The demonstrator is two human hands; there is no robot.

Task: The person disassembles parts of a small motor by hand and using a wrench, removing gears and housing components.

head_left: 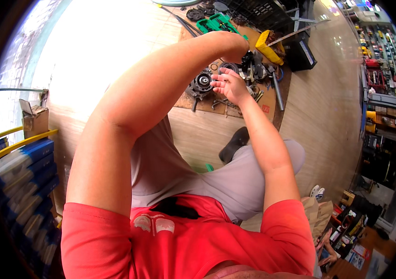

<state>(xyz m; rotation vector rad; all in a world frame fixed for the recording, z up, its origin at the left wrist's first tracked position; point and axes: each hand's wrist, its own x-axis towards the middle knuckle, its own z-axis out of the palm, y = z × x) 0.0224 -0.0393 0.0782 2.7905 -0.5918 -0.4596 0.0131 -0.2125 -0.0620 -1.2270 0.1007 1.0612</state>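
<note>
My left arm reaches forward across the view; my left hand (240, 49) bends down over a dark metal machine part (253, 66), and its fingers are hidden behind the wrist. My right hand (228, 84) hovers just below it, palm up, fingers apart and empty. A round black pulley-like part (201, 83) lies just left of my right hand on a brown cardboard mat (186, 101). Wrenches and small metal pieces (221, 103) are scattered under the hands.
A yellow tool (268, 46), a green tool case (216, 23) and a black crate (258, 14) lie beyond the mat. A metal rod (277, 90) lies to the right. Blue boxes (21, 176) are stacked at left; shelves (384, 69) line the right.
</note>
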